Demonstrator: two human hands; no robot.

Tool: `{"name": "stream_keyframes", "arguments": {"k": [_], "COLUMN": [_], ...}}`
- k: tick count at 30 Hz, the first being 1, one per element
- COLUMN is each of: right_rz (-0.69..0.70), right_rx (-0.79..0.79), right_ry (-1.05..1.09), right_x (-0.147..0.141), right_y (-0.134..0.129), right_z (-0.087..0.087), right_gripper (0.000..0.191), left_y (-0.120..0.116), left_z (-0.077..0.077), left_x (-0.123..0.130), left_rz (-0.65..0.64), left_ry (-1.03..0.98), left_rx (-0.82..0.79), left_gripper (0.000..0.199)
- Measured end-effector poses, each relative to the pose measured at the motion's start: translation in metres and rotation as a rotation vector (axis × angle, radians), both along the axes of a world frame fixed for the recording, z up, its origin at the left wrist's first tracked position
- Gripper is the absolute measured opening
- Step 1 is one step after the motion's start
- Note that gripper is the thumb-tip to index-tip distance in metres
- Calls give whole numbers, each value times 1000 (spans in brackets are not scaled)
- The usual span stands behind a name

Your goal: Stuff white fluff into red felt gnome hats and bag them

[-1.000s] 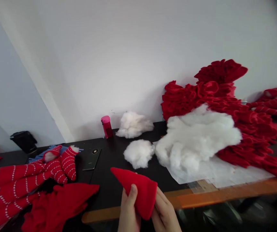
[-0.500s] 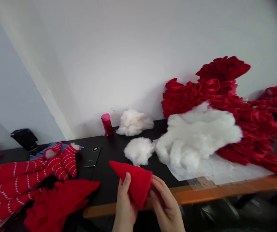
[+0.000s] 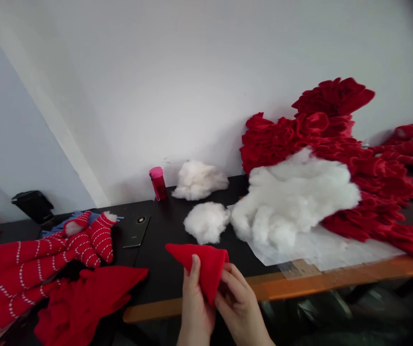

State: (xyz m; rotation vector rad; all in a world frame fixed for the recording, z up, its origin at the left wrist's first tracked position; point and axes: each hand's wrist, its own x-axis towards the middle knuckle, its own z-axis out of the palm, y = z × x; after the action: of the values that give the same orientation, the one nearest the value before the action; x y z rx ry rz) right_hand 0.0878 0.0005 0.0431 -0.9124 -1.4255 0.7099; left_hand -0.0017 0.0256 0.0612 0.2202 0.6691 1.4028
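Left hand (image 3: 196, 307) is pinching a soft red fleece cone (image 3: 206, 269) from below, its thumb pressing upright against the cloth, while the right hand (image 3: 238, 310) is closing its curled fingers on the cone's other side. The cone is lying tilted between both hands, its point aiming left, and it is hanging just above the orange wooden edge (image 3: 192, 310) of a black desk (image 3: 163, 226). To the left, a heap of plain red fleece pieces (image 3: 83, 302) is lying beside red knitted pieces with white stitched stripes (image 3: 36, 264), some showing white stuffing at their tips. Farther up the desk, a loose white cotton tuft (image 3: 206, 222) is sitting just beyond the hands, and a large mound of white cotton stuffing (image 3: 289, 202) is resting on a white paper sheet (image 3: 321, 250). A black smartphone (image 3: 136, 231) is lying face down, with a pink-capped bottle (image 3: 158, 183) standing beyond it. Another cotton tuft (image 3: 199, 180) is sitting against the white wall (image 3: 192, 72), and a tall pile of ruffled red fabric (image 3: 321, 129) is rising behind the mound.
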Motion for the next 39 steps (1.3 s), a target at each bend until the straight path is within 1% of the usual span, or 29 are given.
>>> {"name": "stream_keyframes", "arguments": {"k": [2,3,6,8,10,13,15,17,19,21,24,26,27,29,32,34,37,39], "right_rz": [-1,9,103,127,86,87,139,186,230,249,198,172,182,256,364,380,359,356], "right_rx": [-35,-69,-259,-357,-347,-265,-273,-303,-308,-290,-277,-310,-336,-385,-389,-374,-367,-376], "right_ry": [37,91,339,498,556,505,488,488,460,422,430,467,490,551,658,638,526,532], "right_x": [0,1,5,7,6,2,-1,-2,-3,-5,-8,-9,-9,-8,-5,-4,-3,-3], "right_y": [2,3,4,2,-1,-5,-5,-4,-4,-5,-7,-8,-7,-7,-7,-8,-9,-9], "right_z": [3,3,1,-2,-4,-4,-2,-1,-1,-2,-6,-8,-8,-7,-3,-1,-1,-2], "right_gripper": [27,24,11,18,23,25,26,22,21,26,44,48,45,38,31,29,31,33], "left_y": [-4,-6,-7,-6,-5,-6,-7,-8,-9,-10,-13,-15,-15,-16,-16,-16,-16,-17], "left_z": [3,4,7,8,7,2,0,0,1,1,0,-2,-3,-5,-4,-3,-3,-4], "left_x": [3,4,-1,-5,-7,-7,-6,-6,-5,-4,-1,0,1,1,1,0,0,-1], "left_rz": [34,30,-31,-43,3,60,78,87,85,73,69,58,59,59,43,30,18,6], "left_ry": [34,37,-14,-37,5,126,176,176,135,78,59,62,58,47,75,89,84,64], "left_rx": [20,32,37,36,65,98,104,109,106,91,86,90,88,84,94,90,76,94], "left_gripper": [36,37,45,46,44,51,54,56,57,58,57,57,56,52,44,45,53,55]}}
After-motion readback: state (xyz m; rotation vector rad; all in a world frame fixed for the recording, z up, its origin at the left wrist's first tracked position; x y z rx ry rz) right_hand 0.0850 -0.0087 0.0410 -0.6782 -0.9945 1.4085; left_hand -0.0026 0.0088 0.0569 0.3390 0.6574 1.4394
